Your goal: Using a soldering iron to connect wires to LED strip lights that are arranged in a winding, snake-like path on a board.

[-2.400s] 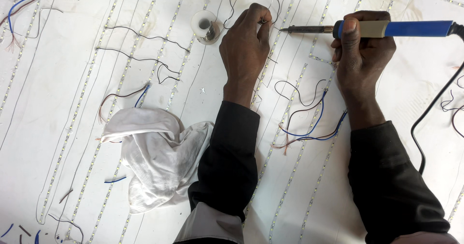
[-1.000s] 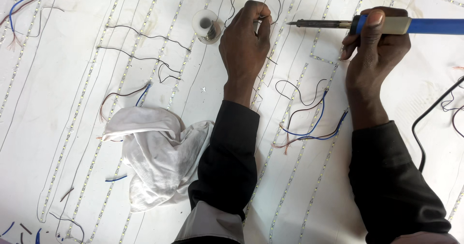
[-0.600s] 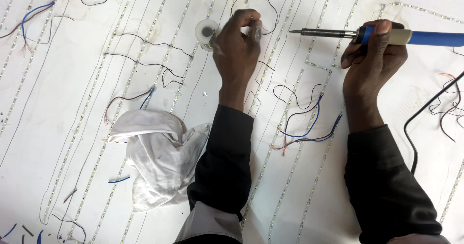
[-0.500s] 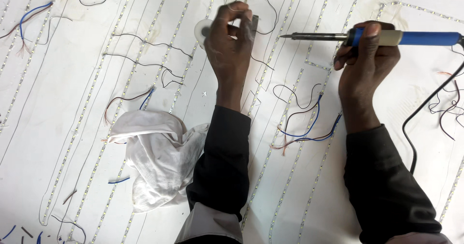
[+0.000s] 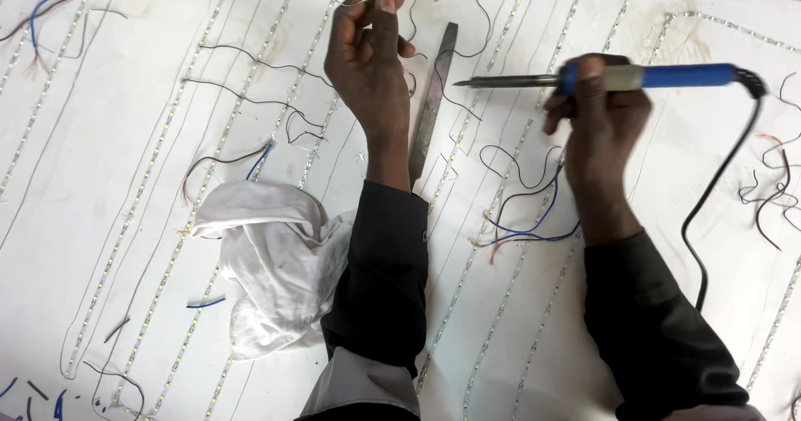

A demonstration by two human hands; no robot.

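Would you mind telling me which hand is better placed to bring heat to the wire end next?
Probably the right hand: it grips the soldering iron, tip aimed toward the thin wire pinched in the left hand, which is occupied holding it.

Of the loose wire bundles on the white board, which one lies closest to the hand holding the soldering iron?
The blue-and-black wire tangle just left of the right hand; other bundles sit at the far edges.

One soldering iron point(image 5: 634, 77), one white cloth point(image 5: 275, 262)
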